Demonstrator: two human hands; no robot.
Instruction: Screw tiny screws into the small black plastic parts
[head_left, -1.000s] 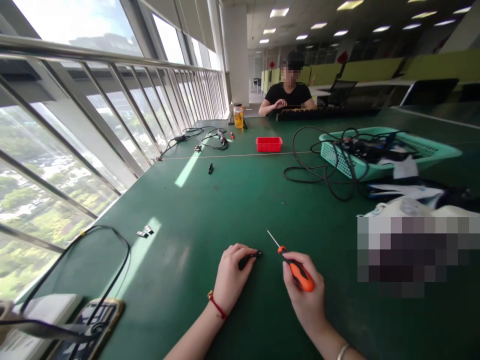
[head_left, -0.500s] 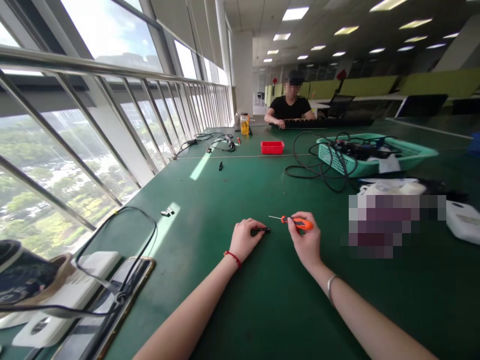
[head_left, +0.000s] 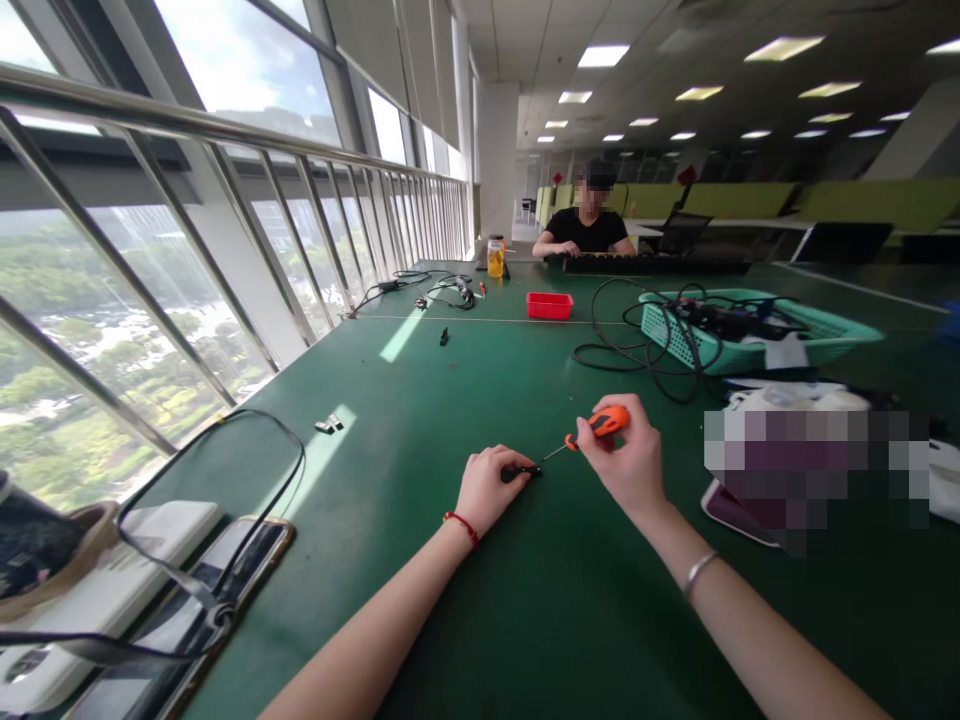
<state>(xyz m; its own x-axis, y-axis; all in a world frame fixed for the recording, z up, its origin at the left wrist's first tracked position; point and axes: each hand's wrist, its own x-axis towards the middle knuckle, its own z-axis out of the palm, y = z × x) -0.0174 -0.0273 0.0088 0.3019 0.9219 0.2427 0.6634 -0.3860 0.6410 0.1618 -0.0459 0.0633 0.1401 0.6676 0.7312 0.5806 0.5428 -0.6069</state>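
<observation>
My left hand [head_left: 487, 487] rests on the green table [head_left: 480, 600] with its fingers closed round a small black part [head_left: 523, 471] that it holds down. My right hand [head_left: 630, 462] grips an orange-handled screwdriver [head_left: 600, 425]. The thin shaft slants down to the left and its tip sits at the black part. A red cord circles my left wrist and a thin bangle my right.
A phone [head_left: 187, 610] and a black cable loop [head_left: 225, 470] lie at the near left beside a white box. A teal basket [head_left: 825, 335] with black cables stands to the right, a red tray [head_left: 549, 306] farther back. A person in black sits at the far end.
My right hand has tilted the screwdriver from lying level to slanting down, bringing its tip onto the black part. My left hand has stayed on the part.
</observation>
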